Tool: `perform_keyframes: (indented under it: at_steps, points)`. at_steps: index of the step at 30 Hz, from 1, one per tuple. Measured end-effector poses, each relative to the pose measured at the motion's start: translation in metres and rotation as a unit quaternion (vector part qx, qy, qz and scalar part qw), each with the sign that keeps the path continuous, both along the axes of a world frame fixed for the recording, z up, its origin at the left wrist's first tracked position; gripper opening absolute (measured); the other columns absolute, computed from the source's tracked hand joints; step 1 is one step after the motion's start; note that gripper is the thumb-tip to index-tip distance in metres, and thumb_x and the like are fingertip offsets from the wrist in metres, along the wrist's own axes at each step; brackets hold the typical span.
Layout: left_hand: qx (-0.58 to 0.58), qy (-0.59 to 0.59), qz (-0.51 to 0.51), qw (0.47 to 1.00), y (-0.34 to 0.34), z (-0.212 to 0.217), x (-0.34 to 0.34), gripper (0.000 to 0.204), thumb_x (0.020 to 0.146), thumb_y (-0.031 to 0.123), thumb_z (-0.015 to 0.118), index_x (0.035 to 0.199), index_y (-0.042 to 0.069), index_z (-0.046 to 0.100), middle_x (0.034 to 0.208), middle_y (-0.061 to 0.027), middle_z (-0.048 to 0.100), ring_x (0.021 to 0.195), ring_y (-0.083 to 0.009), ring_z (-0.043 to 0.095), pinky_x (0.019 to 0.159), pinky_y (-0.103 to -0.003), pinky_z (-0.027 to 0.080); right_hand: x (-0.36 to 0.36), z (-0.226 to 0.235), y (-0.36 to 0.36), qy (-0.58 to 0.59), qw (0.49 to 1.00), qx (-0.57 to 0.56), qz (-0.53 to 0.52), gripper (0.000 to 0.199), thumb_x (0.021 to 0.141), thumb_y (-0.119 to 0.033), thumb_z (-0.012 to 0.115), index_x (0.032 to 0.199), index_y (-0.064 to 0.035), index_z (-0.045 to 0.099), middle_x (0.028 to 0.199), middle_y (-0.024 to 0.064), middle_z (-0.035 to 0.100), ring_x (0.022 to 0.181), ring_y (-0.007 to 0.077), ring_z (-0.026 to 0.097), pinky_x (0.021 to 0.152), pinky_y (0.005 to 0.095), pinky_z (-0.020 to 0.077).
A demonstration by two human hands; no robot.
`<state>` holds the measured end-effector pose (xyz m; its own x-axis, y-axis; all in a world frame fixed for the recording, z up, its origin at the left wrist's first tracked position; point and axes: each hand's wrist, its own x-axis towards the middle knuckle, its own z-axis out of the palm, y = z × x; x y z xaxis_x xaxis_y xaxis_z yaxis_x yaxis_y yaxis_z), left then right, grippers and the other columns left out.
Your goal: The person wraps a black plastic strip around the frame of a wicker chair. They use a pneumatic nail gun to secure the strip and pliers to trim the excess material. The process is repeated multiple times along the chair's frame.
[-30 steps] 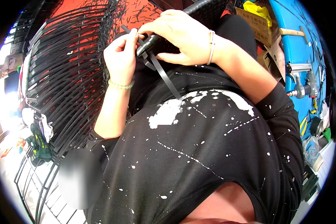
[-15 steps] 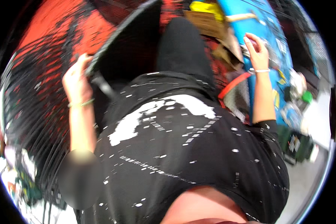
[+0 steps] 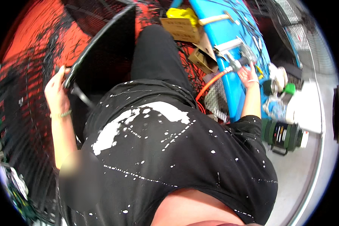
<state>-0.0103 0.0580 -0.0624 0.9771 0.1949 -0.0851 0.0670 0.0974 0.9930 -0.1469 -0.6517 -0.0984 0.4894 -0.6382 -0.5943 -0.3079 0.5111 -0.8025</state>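
My left hand is closed on the rim of a black curved panel, which leans across my lap and spans from my left side to the far middle. A pale strip hangs just inside its rim. On the right, my right hand is at the dark grip of a silver air staple gun over the blue table. Its fingers seem curled at the grip, with the tips partly hidden. An orange air hose runs from the gun's handle down toward the floor.
A hammer lies on the blue table. Beside the table stand cardboard boxes and a yellow bag. Rolls of tape, a green-capped container and a dark green cylinder sit at the right. Red-and-black cluttered flooring surrounds me.
The view has swung, so everything sits further left. My right hand has drawn back toward me from over the staple gun, which now shows more. My left hand stays on the panel's rim.
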Motion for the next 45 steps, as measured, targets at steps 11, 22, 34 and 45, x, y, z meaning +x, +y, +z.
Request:
perform_keyframes:
  at_steps: [11,22,34,45]
  points:
    - [0.013,-0.008,-0.034,0.999,-0.009,0.009,-0.008,0.024,0.086,0.027,0.066,0.082,0.005,0.072,0.067,0.0049,0.060,0.058,-0.0027,0.047,0.055,-0.019,0.034,0.044,0.027,0.016,-0.035,0.995,-0.028,0.088,0.040,0.077,-0.023,0.075,0.111,-0.0133,0.057,0.101,0.0132,0.063,0.093,0.0311,0.061,0.076,0.0468,0.0514]
    - [0.019,-0.030,-0.047,0.998,-0.008,0.008,-0.006,0.027,0.085,0.030,0.067,0.079,0.005,0.072,0.064,0.0051,0.057,0.058,-0.0028,0.046,0.053,-0.020,0.033,0.078,0.108,0.245,-0.168,0.872,-0.357,0.291,0.041,0.082,-0.009,0.068,0.120,0.0001,0.054,0.066,0.0016,0.054,0.055,0.0112,0.052,0.057,0.0256,0.0456]
    - [0.016,-0.071,-0.032,0.997,-0.004,-0.007,-0.001,0.027,0.086,0.028,0.066,0.078,0.002,0.071,0.064,0.0033,0.060,0.055,-0.0035,0.046,0.051,-0.021,0.034,0.091,0.112,0.445,-0.402,0.386,-0.568,0.606,0.068,0.059,-0.006,0.069,0.125,-0.0062,0.053,0.085,0.0126,0.065,0.075,0.0295,0.064,0.067,0.0352,0.0505]
    - [0.040,-0.047,-0.041,0.997,-0.006,0.007,-0.007,0.027,0.087,0.028,0.064,0.078,0.003,0.072,0.063,0.0034,0.058,0.057,-0.0036,0.047,0.053,-0.020,0.034,0.082,0.082,0.434,-0.398,0.379,-0.563,0.618,0.081,0.046,0.000,0.068,0.125,-0.0094,0.051,0.073,0.0100,0.061,0.062,0.0290,0.060,0.059,0.0348,0.0490]
